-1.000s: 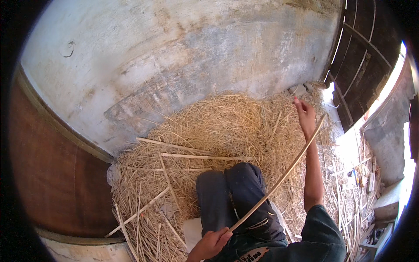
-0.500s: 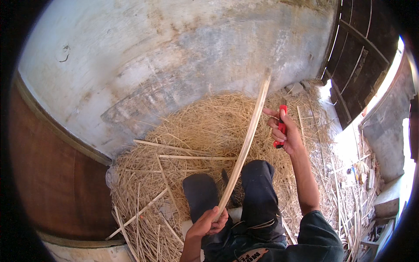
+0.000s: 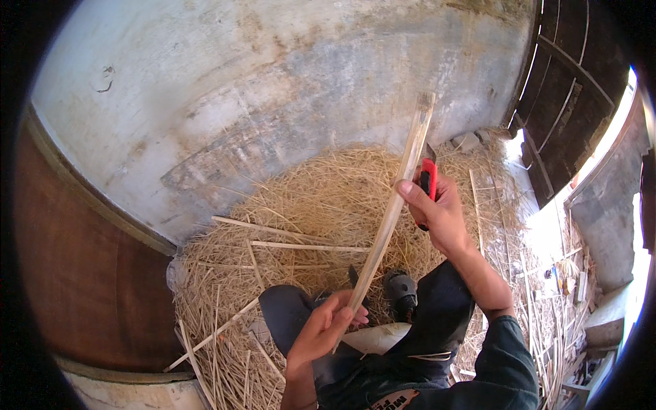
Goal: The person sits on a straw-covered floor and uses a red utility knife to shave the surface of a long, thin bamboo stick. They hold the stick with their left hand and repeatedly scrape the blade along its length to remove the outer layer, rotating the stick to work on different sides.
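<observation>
A long pale bamboo strip (image 3: pixel 386 236) slants up and away from my lap, its far end in front of the wall. My left hand (image 3: pixel 321 328) is closed around its near end. Higher up, my right hand (image 3: pixel 437 208) presses its thumb on the strip. The same right hand grips a red and black utility knife (image 3: pixel 428 179), whose blade points up beside the strip. The right fingers behind the strip are partly hidden.
A heap of straw-like shavings (image 3: pixel 335 184) covers the floor, with loose strips (image 3: pixel 307 246) on it. A weathered wall (image 3: pixel 287 102) rises ahead. At the left is a brown panel (image 3: pixel 89 266), at the right dark boards (image 3: pixel 567 89). My foot (image 3: pixel 400 290) shows between my legs.
My right hand has moved left and taken hold of the strip, keeping the knife. My left hand has shifted its hold slightly up. My knees have spread, uncovering a foot.
</observation>
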Action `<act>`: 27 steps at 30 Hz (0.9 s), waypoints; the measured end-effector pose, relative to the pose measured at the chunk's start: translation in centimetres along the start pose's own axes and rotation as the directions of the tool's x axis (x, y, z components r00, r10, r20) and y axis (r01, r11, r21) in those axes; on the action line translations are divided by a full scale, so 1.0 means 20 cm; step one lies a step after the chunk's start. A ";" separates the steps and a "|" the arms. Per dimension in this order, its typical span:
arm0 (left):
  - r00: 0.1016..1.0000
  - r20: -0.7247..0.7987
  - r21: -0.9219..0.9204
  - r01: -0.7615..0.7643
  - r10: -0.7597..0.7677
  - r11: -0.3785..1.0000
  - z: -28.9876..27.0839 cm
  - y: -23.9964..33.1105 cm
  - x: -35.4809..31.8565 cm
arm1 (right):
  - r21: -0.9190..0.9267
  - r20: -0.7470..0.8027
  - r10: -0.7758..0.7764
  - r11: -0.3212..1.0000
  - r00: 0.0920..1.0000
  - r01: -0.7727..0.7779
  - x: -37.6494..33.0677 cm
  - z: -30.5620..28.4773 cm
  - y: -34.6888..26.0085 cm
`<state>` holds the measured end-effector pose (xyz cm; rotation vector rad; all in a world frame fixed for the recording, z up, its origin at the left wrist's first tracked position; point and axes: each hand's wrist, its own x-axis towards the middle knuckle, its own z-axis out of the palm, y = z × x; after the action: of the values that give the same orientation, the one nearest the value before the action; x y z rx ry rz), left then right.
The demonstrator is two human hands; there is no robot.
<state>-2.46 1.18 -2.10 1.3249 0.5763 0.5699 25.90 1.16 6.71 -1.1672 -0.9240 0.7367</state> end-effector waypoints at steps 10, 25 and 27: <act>0.989 0.011 -0.079 0.150 -0.149 0.986 0.04 0.10 0.04 | 0.120 0.139 0.029 0.992 0.990 -0.046 -0.03 -0.10 0.12; 0.974 -0.199 0.284 -0.045 0.105 0.958 0.11 0.09 0.13 | -0.133 0.082 -0.060 0.989 0.995 0.070 -0.08 -0.10 0.14; 0.972 -0.215 0.245 -0.040 0.095 0.969 0.11 0.10 0.14 | -0.120 0.066 -0.128 0.984 0.990 0.135 -0.09 -0.10 0.19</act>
<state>1.03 1.80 -0.01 1.5225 0.8077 0.7307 26.78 -0.40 2.32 -1.1864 -1.0977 0.6160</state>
